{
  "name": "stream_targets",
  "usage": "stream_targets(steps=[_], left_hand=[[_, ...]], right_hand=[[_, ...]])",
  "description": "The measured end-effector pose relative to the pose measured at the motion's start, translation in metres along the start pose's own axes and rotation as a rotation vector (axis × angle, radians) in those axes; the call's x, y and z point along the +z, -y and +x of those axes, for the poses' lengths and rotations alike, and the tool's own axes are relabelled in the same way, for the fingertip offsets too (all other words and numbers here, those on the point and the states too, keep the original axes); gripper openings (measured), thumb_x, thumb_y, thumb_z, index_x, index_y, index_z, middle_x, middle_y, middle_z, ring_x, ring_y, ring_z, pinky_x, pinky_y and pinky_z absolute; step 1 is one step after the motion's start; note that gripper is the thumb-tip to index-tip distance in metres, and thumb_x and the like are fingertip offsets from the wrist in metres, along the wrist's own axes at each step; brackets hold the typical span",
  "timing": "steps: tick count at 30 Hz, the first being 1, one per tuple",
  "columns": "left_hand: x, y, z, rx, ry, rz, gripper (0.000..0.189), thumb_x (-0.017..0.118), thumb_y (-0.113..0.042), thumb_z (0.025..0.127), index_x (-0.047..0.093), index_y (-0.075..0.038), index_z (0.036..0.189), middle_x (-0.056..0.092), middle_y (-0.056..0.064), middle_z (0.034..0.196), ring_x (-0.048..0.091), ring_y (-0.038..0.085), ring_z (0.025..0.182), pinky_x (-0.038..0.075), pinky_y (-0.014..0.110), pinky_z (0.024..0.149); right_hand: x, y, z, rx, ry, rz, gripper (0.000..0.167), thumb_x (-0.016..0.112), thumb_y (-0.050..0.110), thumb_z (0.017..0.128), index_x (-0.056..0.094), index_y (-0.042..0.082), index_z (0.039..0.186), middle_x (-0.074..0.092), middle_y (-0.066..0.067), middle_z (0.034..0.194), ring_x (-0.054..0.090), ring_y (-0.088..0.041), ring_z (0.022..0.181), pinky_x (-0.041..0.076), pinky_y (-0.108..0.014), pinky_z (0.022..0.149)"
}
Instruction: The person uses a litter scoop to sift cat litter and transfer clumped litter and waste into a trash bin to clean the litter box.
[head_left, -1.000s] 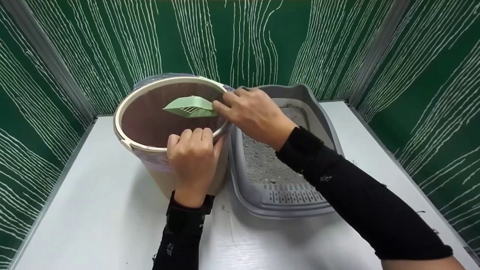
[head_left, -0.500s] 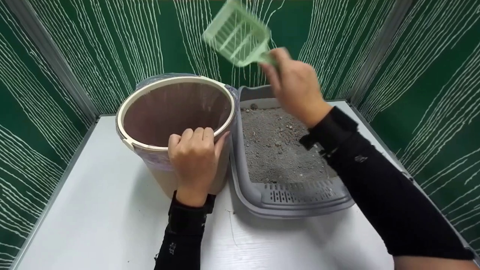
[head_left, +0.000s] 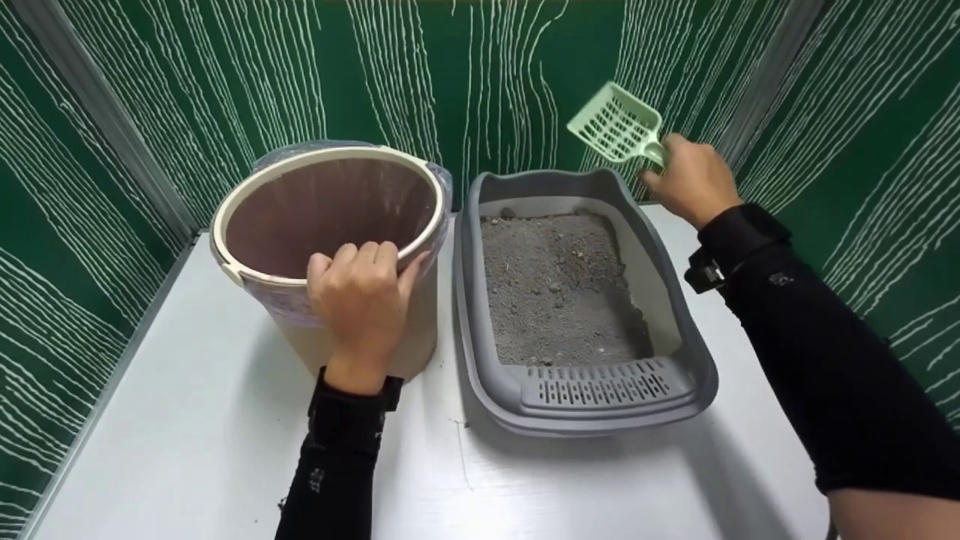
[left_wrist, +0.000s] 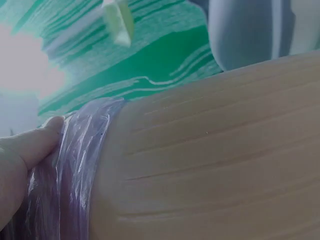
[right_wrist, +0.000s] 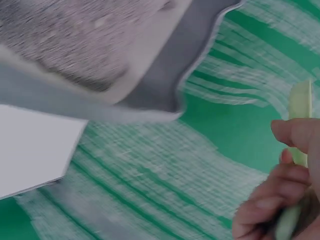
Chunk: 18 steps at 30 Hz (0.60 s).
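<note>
My left hand (head_left: 358, 300) grips the near rim of a beige trash bin (head_left: 412, 330), fingers over the edge and thumb along the outside. A thin purplish plastic bag (left_wrist: 82, 155) lines the bin and folds over its rim. Up at the right, my right hand (head_left: 694, 176) holds a light green slotted litter scoop (head_left: 616, 124) by its handle, above the back right of the litter box. In the right wrist view the fingers (right_wrist: 270, 197) curl round the scoop's handle. The grey litter box (head_left: 585, 416) stands right of the bin, with grey litter (head_left: 555, 300) and small clumps inside.
Both containers stand on a white table (head_left: 187, 420). Green walls with white streaks (head_left: 517, 82) enclose it at the back and sides. A thin strand (head_left: 462, 454) lies on the table in front of the litter box.
My right hand has lifted the scoop out of the bin opening and carried it right, past the litter box. The bin has shifted slightly left with my left hand still on its rim.
</note>
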<state>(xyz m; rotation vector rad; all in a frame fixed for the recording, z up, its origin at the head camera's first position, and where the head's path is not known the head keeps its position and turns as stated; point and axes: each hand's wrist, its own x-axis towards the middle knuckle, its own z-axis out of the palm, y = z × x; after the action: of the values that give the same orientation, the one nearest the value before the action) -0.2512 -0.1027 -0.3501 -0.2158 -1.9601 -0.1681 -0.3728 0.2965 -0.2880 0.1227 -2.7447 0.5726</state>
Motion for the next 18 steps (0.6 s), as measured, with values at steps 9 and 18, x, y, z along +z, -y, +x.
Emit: stream_targets(steps=[9,18], left_hand=[[0.001,0.019,0.003,-0.008,0.053,0.055,0.042,0.088,-0.038,0.087,0.068,-0.004,0.076,0.064,0.012,0.066,0.059,0.034,0.063,0.040,0.048,0.065],[-0.009,0.030,0.005,-0.071,0.122,0.076,0.040,0.085,-0.036,0.092,0.071,-0.001,0.079,0.067,0.015,0.070,0.061,0.035,0.065,0.041,0.050,0.066]], right_hand=[[0.030,-0.052,-0.008,0.016,-0.002,-0.026,0.022,0.067,0.014,0.092,0.056,0.003,0.076,0.055,-0.012,0.067,0.043,-0.028,0.060,0.031,-0.040,0.062],[0.052,-0.067,-0.009,0.034,0.104,-0.027,0.033,0.062,0.012,0.092,0.040,0.011,0.067,0.035,0.001,0.061,0.034,-0.019,0.053,0.029,-0.036,0.057]])
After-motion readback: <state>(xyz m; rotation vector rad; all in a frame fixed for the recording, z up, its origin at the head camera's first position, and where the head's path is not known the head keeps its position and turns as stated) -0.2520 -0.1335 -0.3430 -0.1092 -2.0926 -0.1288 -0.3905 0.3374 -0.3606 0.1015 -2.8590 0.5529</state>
